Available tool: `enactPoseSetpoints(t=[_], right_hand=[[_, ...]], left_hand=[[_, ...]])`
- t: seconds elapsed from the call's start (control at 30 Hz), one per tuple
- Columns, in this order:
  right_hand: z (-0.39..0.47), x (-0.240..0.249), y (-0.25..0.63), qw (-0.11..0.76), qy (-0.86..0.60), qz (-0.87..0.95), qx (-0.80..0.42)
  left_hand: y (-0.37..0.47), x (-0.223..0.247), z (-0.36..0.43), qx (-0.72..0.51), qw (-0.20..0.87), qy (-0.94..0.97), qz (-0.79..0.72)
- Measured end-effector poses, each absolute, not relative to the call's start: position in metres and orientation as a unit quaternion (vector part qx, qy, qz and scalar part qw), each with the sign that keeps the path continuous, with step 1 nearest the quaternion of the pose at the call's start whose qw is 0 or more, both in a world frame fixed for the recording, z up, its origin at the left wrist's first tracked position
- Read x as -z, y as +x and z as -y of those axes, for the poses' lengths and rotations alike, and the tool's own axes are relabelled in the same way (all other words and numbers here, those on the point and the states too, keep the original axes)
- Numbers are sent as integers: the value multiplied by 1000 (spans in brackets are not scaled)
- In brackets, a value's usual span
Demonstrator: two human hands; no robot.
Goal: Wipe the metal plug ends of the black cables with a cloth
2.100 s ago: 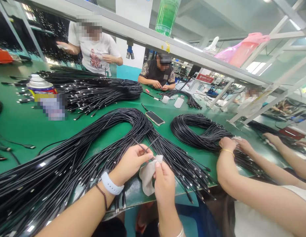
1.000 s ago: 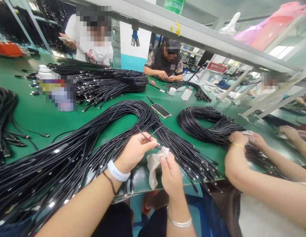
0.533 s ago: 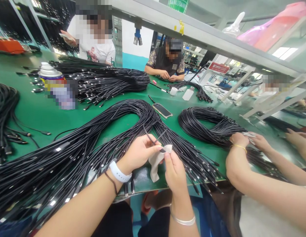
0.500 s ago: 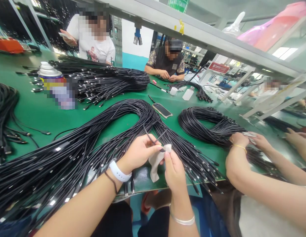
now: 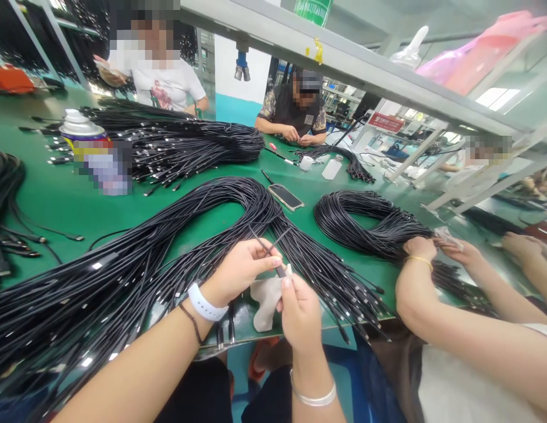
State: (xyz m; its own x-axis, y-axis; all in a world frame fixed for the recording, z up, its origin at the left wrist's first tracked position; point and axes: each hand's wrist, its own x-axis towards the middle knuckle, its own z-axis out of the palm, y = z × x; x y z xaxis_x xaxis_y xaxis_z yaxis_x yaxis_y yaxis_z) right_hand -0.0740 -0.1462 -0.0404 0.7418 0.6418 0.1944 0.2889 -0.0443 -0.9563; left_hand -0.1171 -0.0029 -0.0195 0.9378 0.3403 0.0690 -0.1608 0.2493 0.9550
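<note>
Black cable [image 5: 280, 272] pinched by left hand [image 5: 243, 267], right hand [image 5: 301, 311] gripping pale cloth [image 5: 267, 301]

Green surface [image 5: 141, 214], glossy; wide bent bundle [image 5: 251, 191] of black cables from near left to centre, ends fanning toward near edge; coiled bundle [image 5: 344, 220] to right; loose bundle [image 5: 4, 188] at left edge; thick bundle [image 5: 202, 144] at far left, can [image 5: 81, 129] with blurred label by its left ends; phone [image 5: 285, 197] near middle, thin dark stick [image 5: 267, 177] beside it; farther off, white tub [image 5: 305, 163], pale bottle [image 5: 332, 168], small bundle [image 5: 356, 168]
</note>
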Motion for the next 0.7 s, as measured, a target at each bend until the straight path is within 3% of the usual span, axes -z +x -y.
enactPoseSetpoints(t=[0.7], right_hand=[[158,64,-80,685,-664,240,-178]], left_hand=[[-119,18,2,-147,809,561,-93]])
